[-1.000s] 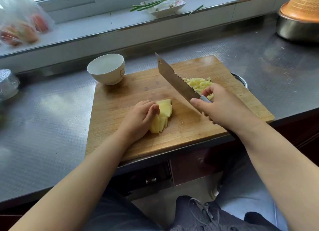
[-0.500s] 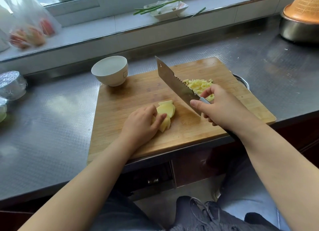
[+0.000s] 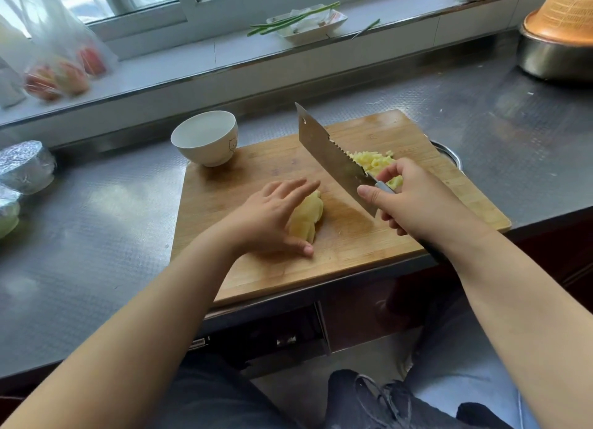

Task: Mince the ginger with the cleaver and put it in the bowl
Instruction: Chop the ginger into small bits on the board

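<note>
Your left hand (image 3: 272, 218) lies flat with its fingers (image 3: 290, 188) straight and spread, resting against the fanned pale-yellow ginger slices (image 3: 306, 218), thumb tip on the rectangular wooden cutting board (image 3: 337, 261). Your right hand (image 3: 420, 200) curls round the handle of the steel cleaver with a notched spine (image 3: 330, 159), thumb and forefinger pinching the blade where it meets the handle; the blade stands tilted, raised off the board, just right of your left fingertips.

Half a second ago your left fingers were curled over the slices, knuckles up; now they have straightened and fanned out, and the slices lean more tightly together under your palm. The cleaver has hardly shifted.

Count: one cleaver, one fan of slices (how many slices I cannot tell, since they overlap), one heap of minced yellow ginger (image 3: 373, 162) beyond your right fingers, partly hidden by blade and hand, and one white ceramic bowl (image 3: 205, 138) beyond your left fingers, sitting at the board's far left corner with nothing in it. The board rests on the dimpled stainless-steel counter (image 3: 96, 236). Left of your left hand, at the counter's edge, sit two foil-covered containers (image 3: 25, 167).
</note>
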Demonstrator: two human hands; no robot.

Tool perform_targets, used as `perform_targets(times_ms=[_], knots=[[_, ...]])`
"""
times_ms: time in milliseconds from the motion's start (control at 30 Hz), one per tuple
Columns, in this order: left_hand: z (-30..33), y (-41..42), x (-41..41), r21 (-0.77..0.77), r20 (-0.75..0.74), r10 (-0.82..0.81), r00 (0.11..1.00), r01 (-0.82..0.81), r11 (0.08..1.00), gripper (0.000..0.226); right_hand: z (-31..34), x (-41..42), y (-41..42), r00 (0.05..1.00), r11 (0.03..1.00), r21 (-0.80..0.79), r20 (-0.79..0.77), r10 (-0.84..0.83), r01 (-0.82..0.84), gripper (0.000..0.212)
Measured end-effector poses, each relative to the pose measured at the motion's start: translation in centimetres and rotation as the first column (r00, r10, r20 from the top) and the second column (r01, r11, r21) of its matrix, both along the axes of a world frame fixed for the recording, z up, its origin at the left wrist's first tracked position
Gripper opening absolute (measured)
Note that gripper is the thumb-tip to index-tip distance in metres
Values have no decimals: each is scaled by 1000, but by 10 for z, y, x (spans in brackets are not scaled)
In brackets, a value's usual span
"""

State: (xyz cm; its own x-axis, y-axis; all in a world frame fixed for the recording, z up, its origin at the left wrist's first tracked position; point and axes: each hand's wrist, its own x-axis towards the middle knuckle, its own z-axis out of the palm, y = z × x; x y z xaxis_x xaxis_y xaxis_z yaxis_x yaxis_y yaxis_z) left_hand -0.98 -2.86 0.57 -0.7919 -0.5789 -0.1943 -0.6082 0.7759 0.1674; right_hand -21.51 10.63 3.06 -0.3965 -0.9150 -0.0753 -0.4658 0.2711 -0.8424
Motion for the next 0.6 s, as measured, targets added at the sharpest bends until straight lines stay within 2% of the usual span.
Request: perform_targets(times_ms=[133,267,400,600], knots=[[-9,-10,-11,68,-1,-44,999,44,997,83,-1,-4,2,1000,1000,-27,19,-12,13,28],[-17,-6,-20,-64,-102,-104,989,97,993,54,-2,-8,3,999,998,-57,26,-33,35,28],[-19,-13,-26,-249,-70,-156,985,134,959,47,-1,-8,1,997,995,-85,56,-46,50,28],[-20,-48,-33,-386,11,-44,999,45,921,43,2,-4,1,998,995,-91,60,-31,36,28]])
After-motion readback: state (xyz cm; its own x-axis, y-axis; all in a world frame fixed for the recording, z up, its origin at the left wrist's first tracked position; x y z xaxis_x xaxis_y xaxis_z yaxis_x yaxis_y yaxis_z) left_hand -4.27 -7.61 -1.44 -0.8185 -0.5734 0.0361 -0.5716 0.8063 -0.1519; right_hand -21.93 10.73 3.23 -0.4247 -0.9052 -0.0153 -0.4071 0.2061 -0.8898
